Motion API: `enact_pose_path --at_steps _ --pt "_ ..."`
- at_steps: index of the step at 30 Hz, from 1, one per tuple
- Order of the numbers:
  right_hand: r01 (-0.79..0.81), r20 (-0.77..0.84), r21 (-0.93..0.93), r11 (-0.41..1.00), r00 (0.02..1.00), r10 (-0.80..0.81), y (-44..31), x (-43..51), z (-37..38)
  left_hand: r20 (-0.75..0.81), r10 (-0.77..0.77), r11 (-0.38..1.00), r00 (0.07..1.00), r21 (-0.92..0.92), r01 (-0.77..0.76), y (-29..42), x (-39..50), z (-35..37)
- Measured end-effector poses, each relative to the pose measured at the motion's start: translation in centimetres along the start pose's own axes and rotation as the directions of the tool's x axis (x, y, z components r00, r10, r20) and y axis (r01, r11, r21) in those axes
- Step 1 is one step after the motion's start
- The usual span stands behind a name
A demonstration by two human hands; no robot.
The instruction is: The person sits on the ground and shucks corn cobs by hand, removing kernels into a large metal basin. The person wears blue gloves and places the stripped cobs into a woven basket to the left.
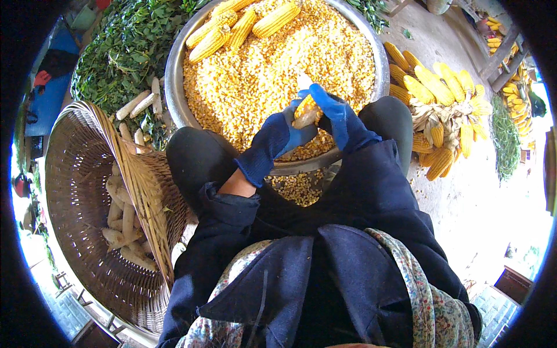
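Observation:
Both of my hands wear blue gloves and meet above the near part of a wide metal basin [382,65]. My left hand [292,130] grips a partly shelled ear of corn [307,114]; yellow kernels remain on one side and bare pale cob shows at its lower end. My right hand [335,111] closes on the same ear from the other side, its fingers over the top. A whitish tip [303,81] sticks out beyond the fingers; whether it belongs to this ear I cannot tell. Loose corn kernels [278,78] fill the basin, and several whole ears [239,28] lie on them at the far left.
At my left a wicker basket [78,217] lies tilted, with several bare cobs [126,217] inside. More cobs [143,102] rest beside green leafy stalks [126,56]. A bundle of corn ears [435,91] tied by husks lies at right. Spilled kernels [300,187] are between my legs.

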State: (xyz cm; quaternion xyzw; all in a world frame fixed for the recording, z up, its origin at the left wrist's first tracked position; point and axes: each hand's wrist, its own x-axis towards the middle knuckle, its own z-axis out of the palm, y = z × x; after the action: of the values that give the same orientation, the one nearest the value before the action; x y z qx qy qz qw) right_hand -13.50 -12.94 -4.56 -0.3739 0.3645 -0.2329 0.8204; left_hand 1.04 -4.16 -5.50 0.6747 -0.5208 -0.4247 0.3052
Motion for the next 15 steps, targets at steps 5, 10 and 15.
enact_pose_path --at_steps 5,10,15 --pt "0.211 0.117 -0.207 0.955 0.975 -0.190 1.5 1.6 -0.7 0.006 0.016 0.961 1.000 -0.275 -0.014 -2.6 0.7 0.9" --pt "0.165 0.256 -0.227 0.960 0.961 -0.105 -0.7 -0.5 0.1 0.141 0.054 0.830 0.989 -0.557 0.034 -0.2 -0.3 -0.4" --pt "0.063 0.312 0.126 0.990 0.945 -0.100 -2.1 -1.2 0.4 0.272 0.050 0.781 0.961 -0.610 0.132 1.1 -0.6 -1.4"
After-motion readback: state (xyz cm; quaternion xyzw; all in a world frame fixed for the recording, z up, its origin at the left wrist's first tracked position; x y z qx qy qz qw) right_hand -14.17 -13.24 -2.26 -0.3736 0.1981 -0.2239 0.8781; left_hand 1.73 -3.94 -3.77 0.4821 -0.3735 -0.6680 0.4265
